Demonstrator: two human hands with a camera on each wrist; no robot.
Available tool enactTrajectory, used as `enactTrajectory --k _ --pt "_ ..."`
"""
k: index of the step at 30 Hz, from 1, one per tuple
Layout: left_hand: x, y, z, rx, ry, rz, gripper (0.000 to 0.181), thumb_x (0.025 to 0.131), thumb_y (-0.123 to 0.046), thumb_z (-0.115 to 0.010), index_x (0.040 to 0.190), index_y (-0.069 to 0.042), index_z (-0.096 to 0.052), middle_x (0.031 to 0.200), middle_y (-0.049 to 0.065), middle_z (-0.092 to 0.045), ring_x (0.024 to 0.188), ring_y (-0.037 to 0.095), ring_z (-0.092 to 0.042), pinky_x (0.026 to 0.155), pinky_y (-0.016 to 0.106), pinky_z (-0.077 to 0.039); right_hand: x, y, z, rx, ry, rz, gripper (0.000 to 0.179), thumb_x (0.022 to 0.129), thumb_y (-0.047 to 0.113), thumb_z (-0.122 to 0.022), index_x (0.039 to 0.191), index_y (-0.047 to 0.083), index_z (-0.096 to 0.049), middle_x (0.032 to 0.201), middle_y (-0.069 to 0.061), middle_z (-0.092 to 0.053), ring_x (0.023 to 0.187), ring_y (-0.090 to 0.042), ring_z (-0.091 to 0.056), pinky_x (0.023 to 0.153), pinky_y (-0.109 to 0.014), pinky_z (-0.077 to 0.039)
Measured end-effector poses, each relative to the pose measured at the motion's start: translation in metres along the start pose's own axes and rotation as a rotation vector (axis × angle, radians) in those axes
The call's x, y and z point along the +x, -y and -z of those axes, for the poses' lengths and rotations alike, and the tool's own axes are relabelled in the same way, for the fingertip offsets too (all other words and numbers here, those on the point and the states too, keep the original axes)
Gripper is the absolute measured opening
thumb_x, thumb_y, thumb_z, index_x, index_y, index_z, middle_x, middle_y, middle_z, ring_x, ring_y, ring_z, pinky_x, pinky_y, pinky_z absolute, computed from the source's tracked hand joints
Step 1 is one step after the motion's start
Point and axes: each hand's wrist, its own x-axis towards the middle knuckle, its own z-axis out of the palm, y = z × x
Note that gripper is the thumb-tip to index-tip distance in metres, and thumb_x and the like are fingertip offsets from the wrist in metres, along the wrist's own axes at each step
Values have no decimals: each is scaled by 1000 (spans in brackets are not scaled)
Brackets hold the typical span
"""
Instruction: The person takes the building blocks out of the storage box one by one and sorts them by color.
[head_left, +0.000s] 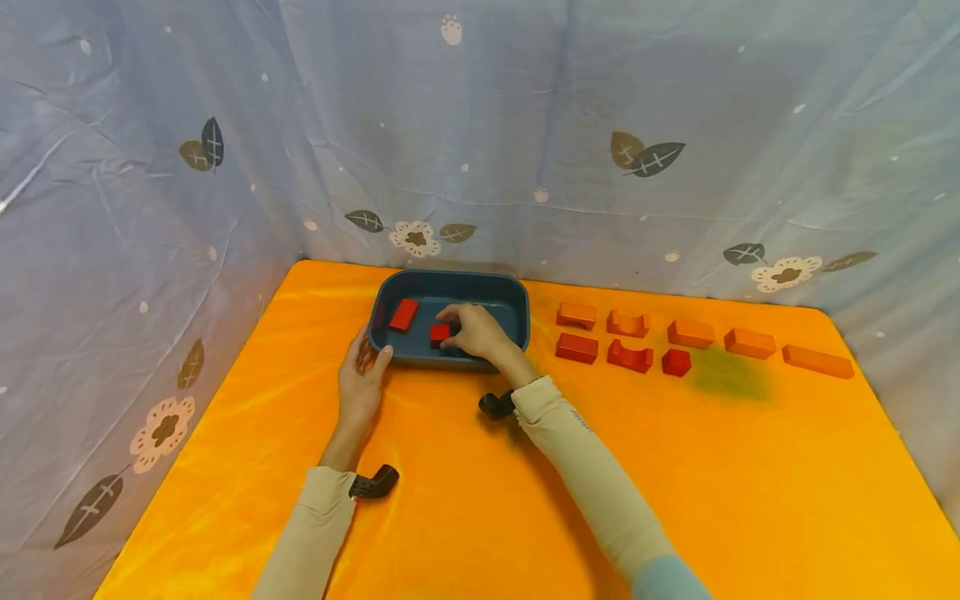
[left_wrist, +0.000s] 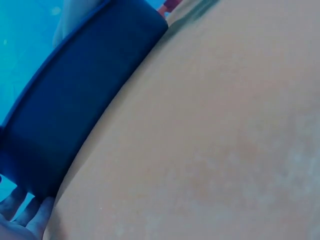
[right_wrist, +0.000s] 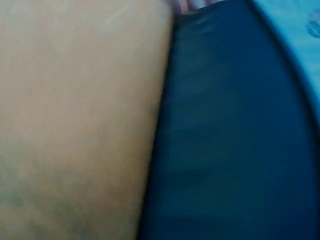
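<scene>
A dark blue rectangular bin (head_left: 510,287) stands at the back of the table. My left hand (head_left: 360,385) holds its near left corner from outside, the thumb at the front wall; in the left wrist view those fingers (left_wrist: 37,217) lie against the bin wall (left_wrist: 85,95). Inside the bin my right hand (head_left: 476,332) pinches a small red block (head_left: 440,334) between thumb and fingers. Whether that block touches the bin floor I cannot tell. Left of it a flat red block (head_left: 403,315) lies in the bin. The right wrist view shows mostly the outer bin wall (right_wrist: 225,130).
To the right lie two rows of blocks: orange ones, among them an arch (head_left: 576,315) and a long bar (head_left: 817,361), and in front a red block (head_left: 577,347), a red curved block (head_left: 630,356) and a red cube (head_left: 677,362). Patterned curtains (head_left: 525,150) rise behind the orange tablecloth (head_left: 450,517).
</scene>
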Motion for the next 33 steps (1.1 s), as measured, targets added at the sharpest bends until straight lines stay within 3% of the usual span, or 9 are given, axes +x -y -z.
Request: enactTrajectory --k 4,8,13,23,27,33 --pt "0 0 0 3 8 4 63 98 -17 -61 154 -9 -32 154 13 -36 140 29 -34 117 41 -27 -4 2 1 -1 -55 -24 40 86 17 -77 124 9 -66 115 -7 -68 101 -21 -62 91 -35 -51" --pt "-2 -2 -2 23 5 3 62 98 -19 -60 154 -11 -33 154 12 -37 140 28 -35 116 40 -29 -16 -2 12 120 -139 -16 37 89 18 -74 123 6 -67 117 -8 -68 96 -22 -64 86 -32 -53" --pt "-5 -3 -2 41 -9 -13 62 98 -20 -61 153 -12 -34 153 11 -38 139 28 -36 116 41 -30 -35 -11 33 284 -208 -13 33 91 19 -72 119 2 -68 112 -14 -69 82 -31 -69 73 -34 -58" --pt "-7 -7 -1 34 -10 -17 64 98 -22 -62 154 -11 -33 152 10 -39 138 24 -37 115 39 -32 -82 -40 73 541 -268 -84 40 93 20 -69 125 -3 -62 118 -21 -65 95 -40 -66 82 -49 -57" --pt "-7 -9 -1 31 1 -9 63 99 -19 -60 154 -10 -31 153 12 -37 140 27 -35 116 40 -30 -104 -59 87 562 -308 -111 46 93 25 -69 128 -2 -60 122 -20 -64 101 -42 -63 84 -53 -55" --pt "-5 -5 -3 49 -6 -24 63 98 -23 -61 154 -12 -33 152 10 -39 139 26 -36 116 40 -30 -147 -99 106 477 -393 -175 51 94 32 -67 132 0 -58 128 -20 -60 98 -39 -66 81 -49 -57"
